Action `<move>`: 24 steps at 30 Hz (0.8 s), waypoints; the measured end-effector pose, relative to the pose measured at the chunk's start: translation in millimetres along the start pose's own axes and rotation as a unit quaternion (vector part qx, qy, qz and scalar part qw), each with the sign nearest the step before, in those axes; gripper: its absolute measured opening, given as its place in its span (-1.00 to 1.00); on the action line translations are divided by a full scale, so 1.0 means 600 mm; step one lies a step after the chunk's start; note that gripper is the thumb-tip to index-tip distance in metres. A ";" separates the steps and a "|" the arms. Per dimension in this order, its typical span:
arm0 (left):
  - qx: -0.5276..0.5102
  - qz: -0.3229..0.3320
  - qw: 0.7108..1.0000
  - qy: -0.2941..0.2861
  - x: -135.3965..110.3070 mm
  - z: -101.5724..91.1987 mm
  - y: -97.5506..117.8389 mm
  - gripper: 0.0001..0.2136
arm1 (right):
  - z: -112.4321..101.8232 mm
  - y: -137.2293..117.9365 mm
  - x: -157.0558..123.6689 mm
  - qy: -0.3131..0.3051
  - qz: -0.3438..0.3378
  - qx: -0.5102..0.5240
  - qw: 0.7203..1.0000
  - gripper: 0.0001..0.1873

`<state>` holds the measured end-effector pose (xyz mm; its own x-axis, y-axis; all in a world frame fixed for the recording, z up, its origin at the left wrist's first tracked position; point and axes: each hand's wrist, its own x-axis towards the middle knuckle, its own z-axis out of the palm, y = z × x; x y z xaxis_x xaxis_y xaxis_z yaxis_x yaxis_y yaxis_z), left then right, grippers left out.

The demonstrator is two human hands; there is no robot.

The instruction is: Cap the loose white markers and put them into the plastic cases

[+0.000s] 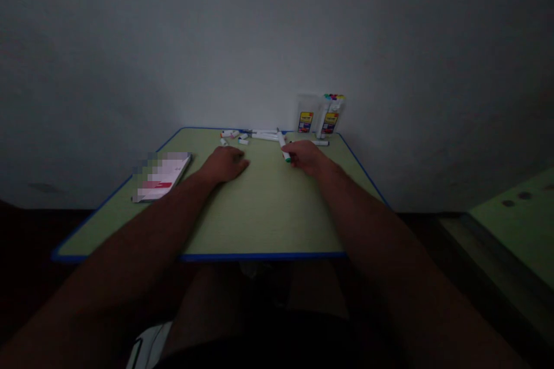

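In the right hand [306, 157], fingers pinch a slim white marker [281, 141], green at its near end; the left hand's [223, 165] fingers curl loosely.

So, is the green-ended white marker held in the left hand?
No, the right hand holds the green-ended white marker, apart from the left hand.

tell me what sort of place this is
Probably a room in a home: a blue-edged table stands by a plain wall, with markers on it.
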<state>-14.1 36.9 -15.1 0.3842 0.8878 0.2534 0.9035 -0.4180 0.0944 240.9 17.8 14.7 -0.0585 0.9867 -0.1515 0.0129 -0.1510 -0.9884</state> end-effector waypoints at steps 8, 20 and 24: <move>-0.004 -0.018 1.000 -0.005 -0.005 -0.004 0.003 -0.48 | 0.004 0.015 0.018 -0.007 0.017 -0.005 1.000 -0.74; 0.011 -0.134 0.990 0.042 0.004 -0.028 0.002 -0.50 | 0.006 0.008 0.002 -0.034 0.009 -0.014 0.999 -0.76; 0.032 -0.138 0.990 0.029 0.036 -0.041 -0.036 -0.46 | 0.007 0.009 0.002 -0.037 0.008 -0.011 0.999 -0.76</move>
<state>-29.9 60.2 12.1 0.1115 0.9528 0.2823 0.9833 -0.1469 0.1075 236.8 18.1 8.8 -0.1308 0.9772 -0.1670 0.0353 -0.1637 -0.9859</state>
